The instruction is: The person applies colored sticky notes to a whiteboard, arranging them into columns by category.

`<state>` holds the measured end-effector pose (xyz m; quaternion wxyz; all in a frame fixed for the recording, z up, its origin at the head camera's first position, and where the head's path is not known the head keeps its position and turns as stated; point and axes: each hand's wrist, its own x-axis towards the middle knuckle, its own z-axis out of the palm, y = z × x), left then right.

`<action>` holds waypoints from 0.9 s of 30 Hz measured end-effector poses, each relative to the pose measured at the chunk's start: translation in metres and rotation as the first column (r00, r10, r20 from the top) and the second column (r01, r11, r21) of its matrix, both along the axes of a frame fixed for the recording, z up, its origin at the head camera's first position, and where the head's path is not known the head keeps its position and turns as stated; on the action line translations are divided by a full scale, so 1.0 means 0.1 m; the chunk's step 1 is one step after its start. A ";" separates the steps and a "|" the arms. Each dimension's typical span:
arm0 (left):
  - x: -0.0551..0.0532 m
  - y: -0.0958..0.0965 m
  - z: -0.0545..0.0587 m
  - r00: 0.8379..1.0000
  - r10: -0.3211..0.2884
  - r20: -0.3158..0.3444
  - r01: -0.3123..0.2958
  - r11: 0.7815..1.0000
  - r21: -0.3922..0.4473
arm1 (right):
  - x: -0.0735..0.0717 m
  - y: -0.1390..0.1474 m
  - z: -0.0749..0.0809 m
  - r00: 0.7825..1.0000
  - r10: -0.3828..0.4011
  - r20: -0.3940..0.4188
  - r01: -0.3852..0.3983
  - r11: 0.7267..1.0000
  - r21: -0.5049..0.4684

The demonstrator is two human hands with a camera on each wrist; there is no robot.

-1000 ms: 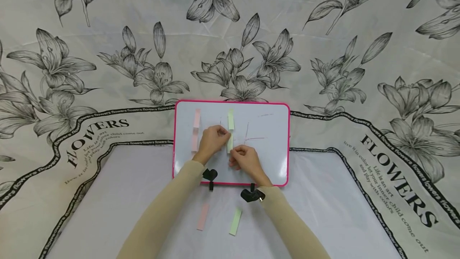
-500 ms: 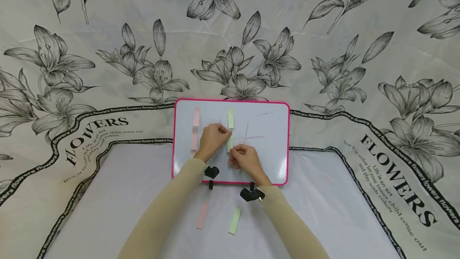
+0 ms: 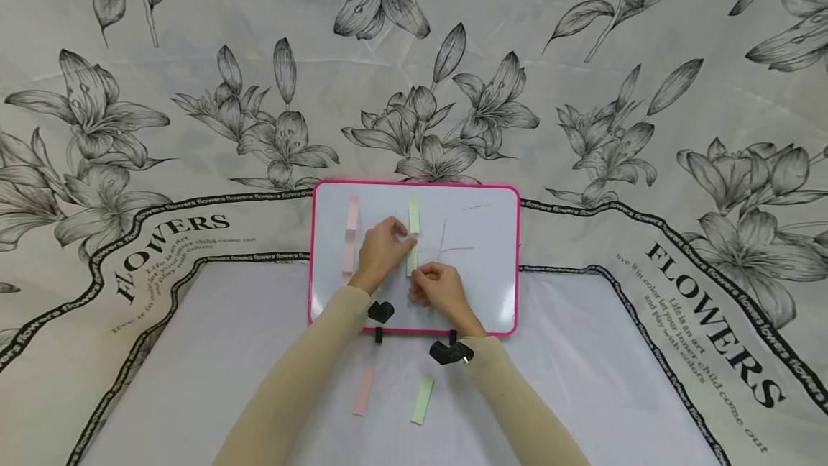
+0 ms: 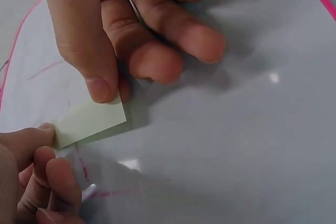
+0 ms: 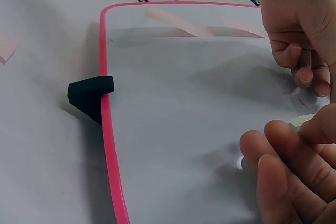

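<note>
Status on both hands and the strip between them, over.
Left hand pinching green strip's upper end. Right hand pinching its lower end. Strip at whiteboard, nothing seen in its way.

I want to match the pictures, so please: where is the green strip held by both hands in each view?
Head: the green strip is near the middle of the whiteboard, between the left hand and right hand.
Left wrist: green strip, left of centre.
Right wrist: green strip, right side, partly covered by the right hand.
Shared landmark: the pink rim of the whiteboard.
</note>
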<state>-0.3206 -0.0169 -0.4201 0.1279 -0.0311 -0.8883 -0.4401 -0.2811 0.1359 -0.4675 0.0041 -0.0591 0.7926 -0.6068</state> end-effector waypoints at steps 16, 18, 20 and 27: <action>0.05 -0.08 -0.09 0.955 -0.150 -0.256 0.097 0.974 -0.207 | 0.01 0.01 0.03 1.000 0.010 0.026 -0.009 1.000 -0.009; 0.06 -0.12 -0.10 0.926 -0.202 -0.318 0.110 0.953 -0.284 | 0.01 0.02 0.03 1.000 0.006 0.026 -0.006 1.000 -0.007; 0.08 -0.17 -0.12 0.903 -0.244 -0.353 0.118 0.932 -0.342 | -0.02 0.02 -0.01 1.000 -0.004 0.017 0.004 1.000 -0.007; 0.10 -0.35 -0.15 0.809 -0.414 -0.417 0.125 0.814 -0.567 | 0.01 0.01 0.00 1.000 0.002 0.015 -0.002 1.000 -0.003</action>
